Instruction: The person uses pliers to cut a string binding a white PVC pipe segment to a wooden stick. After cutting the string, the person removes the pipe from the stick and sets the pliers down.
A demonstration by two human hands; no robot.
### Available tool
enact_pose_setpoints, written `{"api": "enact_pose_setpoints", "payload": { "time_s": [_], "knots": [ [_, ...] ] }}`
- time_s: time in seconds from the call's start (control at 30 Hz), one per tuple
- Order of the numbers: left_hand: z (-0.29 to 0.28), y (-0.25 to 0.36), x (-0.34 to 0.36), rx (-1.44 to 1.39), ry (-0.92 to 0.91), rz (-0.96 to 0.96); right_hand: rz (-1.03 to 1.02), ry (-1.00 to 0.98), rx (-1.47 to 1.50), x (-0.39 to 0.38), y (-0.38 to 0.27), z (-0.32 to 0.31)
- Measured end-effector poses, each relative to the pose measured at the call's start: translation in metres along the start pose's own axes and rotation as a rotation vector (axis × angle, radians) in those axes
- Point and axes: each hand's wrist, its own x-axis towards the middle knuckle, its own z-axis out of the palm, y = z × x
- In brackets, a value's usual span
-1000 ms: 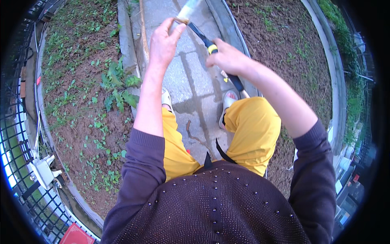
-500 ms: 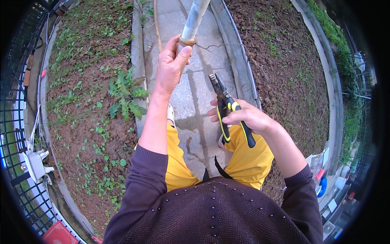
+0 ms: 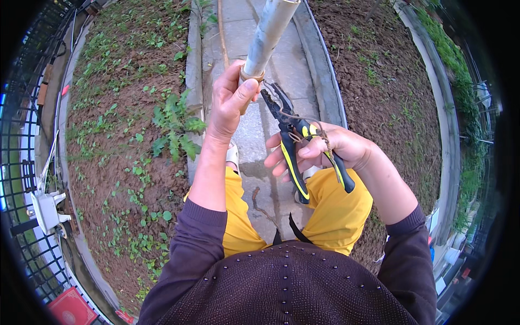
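Pliers, black-and-yellow-handled, sat spread in the right hand; the left hand grasped a pale, brown-collared pipe.

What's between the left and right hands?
Head view: the head of the pliers held in the right hand, pointing toward the left hand, with wire crossing it. Paving shows below.

Outdoor garden: stone-slab walkway at 12 o'clock, weedy soil bed at 9 o'clock, sparser soil bed at 2 o'clock, mesh fence at outer 9 o'clock.
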Motion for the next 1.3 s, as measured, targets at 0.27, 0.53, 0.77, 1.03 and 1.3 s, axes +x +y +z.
{"api": "enact_pose_setpoints", "payload": {
  "time_s": [0.27, 0.53, 0.77, 1.03, 1.3],
  "knots": [
    [-0.004, 0.000, -0.002, 0.002, -0.001, 0.013, 0.019, 0.024, 0.057, 0.005, -0.008, 0.001],
    [-0.004, 0.004, -0.003, 0.091, 0.014, 0.022, 0.063, -0.066, 0.089, 0.004, -0.014, -0.001],
    [-0.004, 0.006, -0.004, 0.151, -0.001, -0.004, 0.095, -0.043, 0.118, 0.004, -0.009, -0.004],
    [-0.006, 0.010, -0.005, 0.144, 0.003, -0.060, 0.066, -0.063, 0.210, 0.010, -0.002, -0.007],
    [0.000, -0.004, -0.006, 0.216, 0.083, -0.053, 0.144, 0.139, 0.081, 0.004, -0.011, 0.012]
  ]
}}
